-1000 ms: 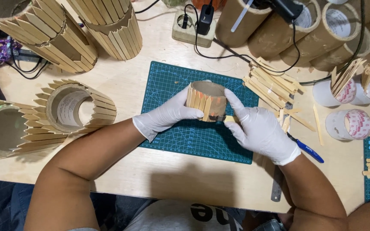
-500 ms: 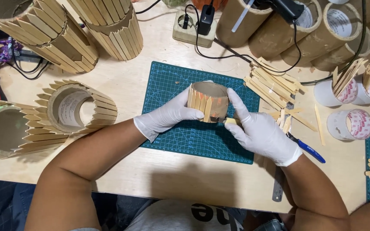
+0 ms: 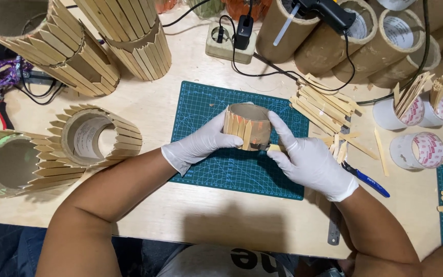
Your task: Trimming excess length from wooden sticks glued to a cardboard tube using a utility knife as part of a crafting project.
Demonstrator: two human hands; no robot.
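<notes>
— White latex, smooth and a little wrinkled at the wrists: both hands are gloved. What do they hold?

— A short cardboard ring [image 3: 248,126], brown and matte, partly clad with flat pale wooden sticks standing side by side. It sits over the green cutting mat [image 3: 216,169], near the mat's upper middle.

— How do the hands grip it?

— The left hand [image 3: 201,143] lies at the ring's 9 o'clock, fingers pressed against the stick-covered wall. The right hand [image 3: 308,161] is at its 4 o'clock, forefinger stretched up along the bare cardboard side. So the hands are apart, clamped on the ring from both sides.

— And farther out?

— At 2 o'clock from the ring, a loose heap of wooden sticks [image 3: 324,105] at the mat's edge. At 4 o'clock, beyond the right hand, blue-handled pliers [image 3: 366,179]; below them a steel ruler [image 3: 334,233] at the table edge. Toward 3 o'clock, white tape rolls [image 3: 417,150], two with sticks upright in them.

— The left side?

— At 9 o'clock, two stick-clad tubes lying flat [image 3: 96,138], fanned like sunbursts. At 11 o'clock, taller clad cylinders [image 3: 129,36]. At 1 o'clock, bare cardboard tubes [image 3: 334,46] with a black glue gun [image 3: 326,10] resting across them, and a power strip [image 3: 226,41] at 12 o'clock. All rests on a pale plywood table [image 3: 144,102].
</notes>
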